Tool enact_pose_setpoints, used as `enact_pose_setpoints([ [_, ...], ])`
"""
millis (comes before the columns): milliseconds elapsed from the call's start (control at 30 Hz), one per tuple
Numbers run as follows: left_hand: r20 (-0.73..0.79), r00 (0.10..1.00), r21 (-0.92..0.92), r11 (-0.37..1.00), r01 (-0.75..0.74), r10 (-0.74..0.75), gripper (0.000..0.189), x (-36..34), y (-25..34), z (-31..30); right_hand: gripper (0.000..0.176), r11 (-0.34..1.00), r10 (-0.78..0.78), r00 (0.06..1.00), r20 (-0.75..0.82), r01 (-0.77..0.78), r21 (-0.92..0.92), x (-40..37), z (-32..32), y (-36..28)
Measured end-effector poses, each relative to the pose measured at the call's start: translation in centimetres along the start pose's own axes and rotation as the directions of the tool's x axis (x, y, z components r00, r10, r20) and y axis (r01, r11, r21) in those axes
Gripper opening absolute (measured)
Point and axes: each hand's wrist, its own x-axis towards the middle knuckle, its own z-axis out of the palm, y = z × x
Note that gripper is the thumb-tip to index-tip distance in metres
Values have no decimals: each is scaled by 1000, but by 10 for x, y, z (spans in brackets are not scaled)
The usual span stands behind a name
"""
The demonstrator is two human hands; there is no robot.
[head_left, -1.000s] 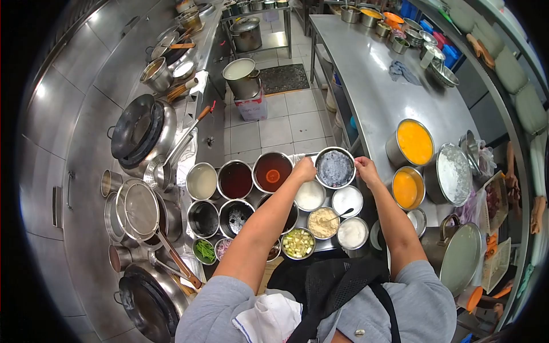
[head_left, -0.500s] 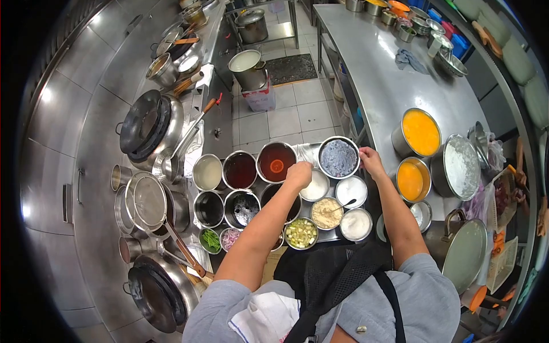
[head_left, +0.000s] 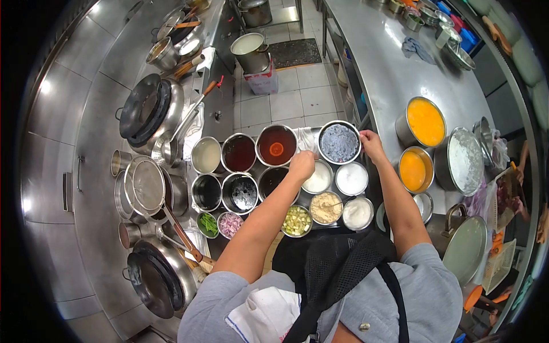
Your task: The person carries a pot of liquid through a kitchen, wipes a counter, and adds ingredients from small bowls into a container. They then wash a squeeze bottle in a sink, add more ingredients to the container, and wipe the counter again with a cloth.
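Observation:
A steel pot of mottled blue-grey contents (head_left: 339, 143) stands at the back right of a cluster of round containers. At its right rim my right hand (head_left: 373, 144) is closed, fingertips on the edge. My left hand (head_left: 301, 166) is closed too, at the pot's lower left; what it grips, if anything, is hidden. Below that hand are a container of white contents (head_left: 319, 178) and one of dark liquid (head_left: 269, 182). A pot of dark red liquid (head_left: 277, 145) stands to its left, with a white cloth (head_left: 307, 140) just behind.
Nearer me are chopped pale-green pieces (head_left: 297, 220), a yellowish powder with a spoon (head_left: 326, 207) and chopped pink onion (head_left: 231, 224). Woks (head_left: 146, 108) and a strainer (head_left: 148, 184) line the left. Pots of orange liquid (head_left: 425, 121) stand on the right counter (head_left: 394, 63).
The view has shifted slightly, so the containers appear higher in the picture. Both hands keep about the same places beside the blue-grey pot.

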Motion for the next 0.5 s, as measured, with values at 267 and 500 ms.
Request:
enact_pose_setpoints([
  [267,-61,998,-12,1000,-29,28,31,-36,21,18,19,999,22,999,40,-21,-31,1,10,-4],
  [500,-111,993,67,997,-35,43,37,-70,36,17,19,999,23,994,104,-26,27,1,39,1],
])
